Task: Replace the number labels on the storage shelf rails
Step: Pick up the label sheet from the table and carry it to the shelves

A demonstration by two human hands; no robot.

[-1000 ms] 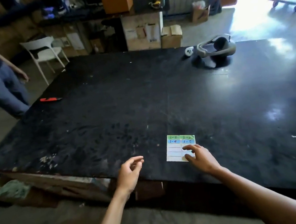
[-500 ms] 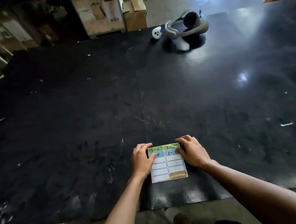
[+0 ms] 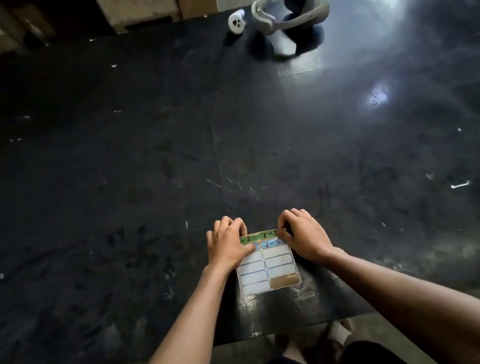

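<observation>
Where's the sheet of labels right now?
In the head view, the label sheet lies flat near the black table's front edge, centre, with the left hand and right hand on its far corners.

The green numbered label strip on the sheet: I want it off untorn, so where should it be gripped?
Probably pinch the green numbered label strip at its lifted far right corner, coming from the far right side, where the right hand is; the left hand pins the white label sheet flat.
</observation>
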